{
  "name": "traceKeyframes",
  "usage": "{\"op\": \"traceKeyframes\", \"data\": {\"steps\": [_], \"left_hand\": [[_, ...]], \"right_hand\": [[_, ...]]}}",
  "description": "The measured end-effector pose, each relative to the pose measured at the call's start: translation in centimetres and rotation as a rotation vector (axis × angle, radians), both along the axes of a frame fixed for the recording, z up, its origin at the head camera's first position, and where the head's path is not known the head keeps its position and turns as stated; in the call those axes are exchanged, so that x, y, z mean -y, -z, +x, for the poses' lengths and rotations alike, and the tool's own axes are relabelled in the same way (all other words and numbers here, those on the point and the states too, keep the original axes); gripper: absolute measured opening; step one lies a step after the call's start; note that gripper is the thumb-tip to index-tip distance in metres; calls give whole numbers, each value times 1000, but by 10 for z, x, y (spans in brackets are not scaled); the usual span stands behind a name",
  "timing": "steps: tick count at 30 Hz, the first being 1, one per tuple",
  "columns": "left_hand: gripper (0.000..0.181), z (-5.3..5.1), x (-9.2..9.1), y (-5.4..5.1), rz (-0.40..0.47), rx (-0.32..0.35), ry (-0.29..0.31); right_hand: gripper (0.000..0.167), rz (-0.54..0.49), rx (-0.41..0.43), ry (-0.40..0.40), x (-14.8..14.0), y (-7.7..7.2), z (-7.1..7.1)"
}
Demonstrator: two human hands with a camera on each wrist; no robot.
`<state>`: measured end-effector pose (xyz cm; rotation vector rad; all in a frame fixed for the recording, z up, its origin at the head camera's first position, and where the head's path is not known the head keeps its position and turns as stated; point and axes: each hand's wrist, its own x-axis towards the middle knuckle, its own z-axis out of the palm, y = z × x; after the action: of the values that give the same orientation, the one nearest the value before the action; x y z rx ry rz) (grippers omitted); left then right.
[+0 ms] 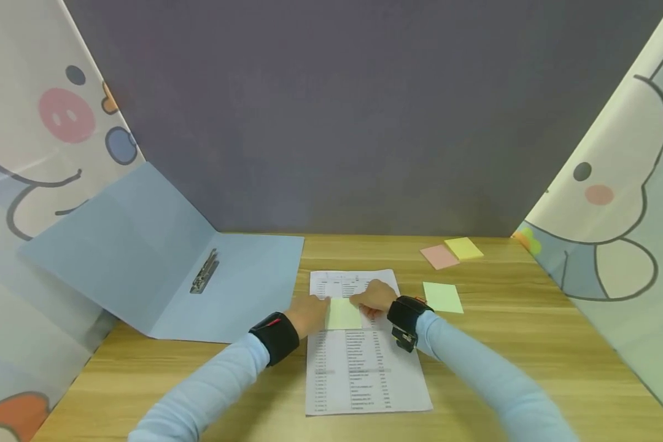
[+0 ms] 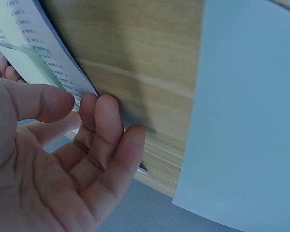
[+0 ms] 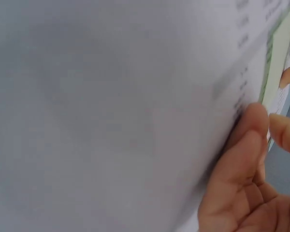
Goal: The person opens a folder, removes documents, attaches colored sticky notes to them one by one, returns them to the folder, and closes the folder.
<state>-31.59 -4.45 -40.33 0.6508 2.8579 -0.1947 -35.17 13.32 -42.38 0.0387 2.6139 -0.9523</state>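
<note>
A printed sheet of paper [image 1: 370, 383] lies on the wooden table, with a pale green sticky note [image 1: 344, 315] over its upper part. My left hand [image 1: 307, 314] pinches the note near its upper left corner. At the upper right corner, my right hand [image 1: 377, 297] pinches it between thumb and finger. In the left wrist view, the other fingers of the left hand [image 2: 82, 164] curl loosely beside the sheet's edge. The right wrist view has the right hand [image 3: 246, 188] close above the paper; exact fingertip contact is partly hidden.
An opened blue folder [image 1: 254, 276] with a metal clip [image 1: 204, 273] lies to the left, its cover leaning up against the side wall. On the right are another pale green note [image 1: 443, 297], a pink note [image 1: 439, 256] and a yellow one [image 1: 464, 248]. A grey panel [image 1: 331, 123] stands behind.
</note>
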Motion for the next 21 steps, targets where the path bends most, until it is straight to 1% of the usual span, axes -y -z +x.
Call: {"op": "traceKeyframes", "data": {"steps": [2, 4, 8, 10, 13, 15, 21], "left_hand": [[45, -1, 0, 0, -22, -12, -1], [43, -3, -1, 1, -34, -39, 1], [37, -5, -2, 2, -36, -95, 29], [38, -5, -3, 3, -37, -103, 51], [46, -6, -4, 5, -54, -98, 80], [51, -6, -5, 6, -71, -98, 86], [63, -2, -8, 9, -130, -106, 83]], "right_hand": [[43, 80, -28, -21, 3, -2, -4], [48, 132, -31, -40, 6, -2, -6], [53, 191, -14, -59, 11, -1, -11], [54, 214, -7, -61, 13, 0, -11], [58, 231, 8, -51, 15, 0, -13], [60, 231, 7, -39, 16, 0, -14], [51, 182, -13, -28, 15, 2, -18]]}}
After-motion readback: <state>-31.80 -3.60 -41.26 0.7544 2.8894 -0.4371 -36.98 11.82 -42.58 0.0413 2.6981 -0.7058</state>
